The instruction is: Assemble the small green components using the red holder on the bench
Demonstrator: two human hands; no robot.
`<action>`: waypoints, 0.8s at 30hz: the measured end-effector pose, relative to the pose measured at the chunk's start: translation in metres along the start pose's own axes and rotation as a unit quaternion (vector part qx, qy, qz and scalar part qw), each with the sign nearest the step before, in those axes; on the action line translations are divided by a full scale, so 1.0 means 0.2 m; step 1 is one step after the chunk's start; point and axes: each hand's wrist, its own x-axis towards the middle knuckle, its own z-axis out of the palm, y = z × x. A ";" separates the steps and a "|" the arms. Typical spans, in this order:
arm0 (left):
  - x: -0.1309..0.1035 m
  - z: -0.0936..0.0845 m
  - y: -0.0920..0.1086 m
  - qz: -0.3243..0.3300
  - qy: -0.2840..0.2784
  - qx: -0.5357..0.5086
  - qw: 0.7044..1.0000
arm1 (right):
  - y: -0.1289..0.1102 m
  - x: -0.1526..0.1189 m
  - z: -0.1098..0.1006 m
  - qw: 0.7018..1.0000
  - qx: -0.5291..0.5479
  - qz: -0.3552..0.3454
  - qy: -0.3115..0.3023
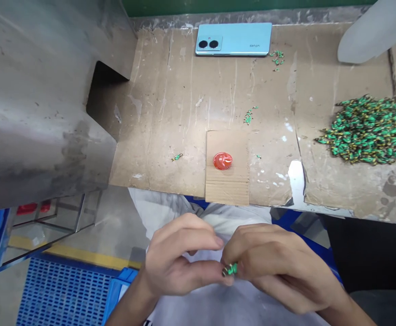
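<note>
A small green piece with dark and gold-coloured ends (231,270) is pinched in the fingertips of my right hand (282,265), in front of my torso. Close on its left is my left hand (184,256), its thumb tip by the piece and its index finger curved apart above. Whether that thumb touches the piece I cannot tell. Beyond both hands, a glossy red-orange blob (222,160) sits on a small cardboard square (227,190). One similar green piece (177,157) lies to the left of that square.
A large heap of green pieces (370,131) covers the right of the cardboard-topped table (160,113). Small green bits (248,117) lie mid-table. A light-blue phone (235,40) and a whitish cylindrical object (376,34) are at the back. A metal housing (45,99) stands left.
</note>
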 end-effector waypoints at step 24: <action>-0.01 0.06 0.11 -0.099 0.034 0.017 0.994 | 0.03 -0.04 0.02 0.997 -0.074 0.010 0.025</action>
